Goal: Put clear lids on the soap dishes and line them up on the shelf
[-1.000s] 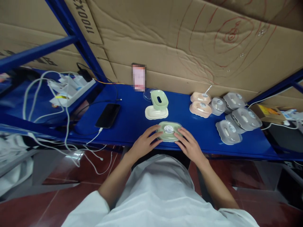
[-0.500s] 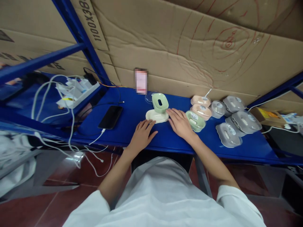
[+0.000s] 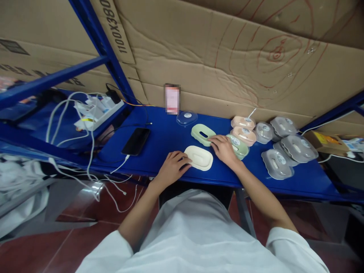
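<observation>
My left hand has its fingers and thumb closed at the left end of a cream, oval dish-shaped part, which lies near the table's front. Behind it, a light green soap dish with a dark slot in its middle is gripped at its right end by the fingers of my right hand. The two parts are apart. A clear lid with a round label lies behind the green dish. Just beyond my right hand is a green dish with a clear lid, partly covered by that hand.
Pink lidded dishes and several grey lidded dishes stand at the right. A black phone with a white cable lies at the left, near a power strip. Another phone leans on the cardboard wall.
The green dish was above the cream part, covering some of it; now it is behind, tilted differently. The cream part has come nearer and turned more face-up. The clear lid shows fully.
</observation>
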The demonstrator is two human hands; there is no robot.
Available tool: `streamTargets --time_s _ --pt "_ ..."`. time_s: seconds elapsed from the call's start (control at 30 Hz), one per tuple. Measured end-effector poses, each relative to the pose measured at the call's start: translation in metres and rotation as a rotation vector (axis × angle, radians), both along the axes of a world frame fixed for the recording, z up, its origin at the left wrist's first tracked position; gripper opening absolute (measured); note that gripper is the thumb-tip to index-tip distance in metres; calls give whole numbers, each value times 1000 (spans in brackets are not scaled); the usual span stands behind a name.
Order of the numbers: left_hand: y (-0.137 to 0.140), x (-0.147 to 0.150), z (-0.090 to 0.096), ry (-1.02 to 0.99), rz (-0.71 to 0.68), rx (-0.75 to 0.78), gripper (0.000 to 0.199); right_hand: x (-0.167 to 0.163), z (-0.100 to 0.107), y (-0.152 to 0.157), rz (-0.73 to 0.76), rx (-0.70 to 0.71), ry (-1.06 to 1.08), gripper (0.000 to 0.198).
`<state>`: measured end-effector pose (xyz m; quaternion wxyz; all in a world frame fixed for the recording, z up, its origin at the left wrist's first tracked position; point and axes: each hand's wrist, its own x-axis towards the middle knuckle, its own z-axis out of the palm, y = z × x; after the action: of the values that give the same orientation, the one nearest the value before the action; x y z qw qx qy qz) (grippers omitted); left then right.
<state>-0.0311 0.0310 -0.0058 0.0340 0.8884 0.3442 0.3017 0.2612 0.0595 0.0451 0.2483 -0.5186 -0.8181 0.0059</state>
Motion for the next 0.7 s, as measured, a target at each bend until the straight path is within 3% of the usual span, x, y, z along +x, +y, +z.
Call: streamTargets --time_s 0.13,0.27,0.43,0.53,0.7 --pt "-4 -1 4 -2 -2 -33 35 15 -7 -29 78 9 200 33" --pt "-6 -1 10 -35 2 -2 55 4 -18 -64 203 -44 270 31" --pt "-3 1 8 -42 -79 -5 33 -9 -32 -94 179 9 176 38" --pt "-2 2 3 -38 -110 -15 27 -8 -39 -99 146 55 84 44" --pt "-3 2 6 -60 -126 -70 23 -9 -39 -99 114 49 24 38"
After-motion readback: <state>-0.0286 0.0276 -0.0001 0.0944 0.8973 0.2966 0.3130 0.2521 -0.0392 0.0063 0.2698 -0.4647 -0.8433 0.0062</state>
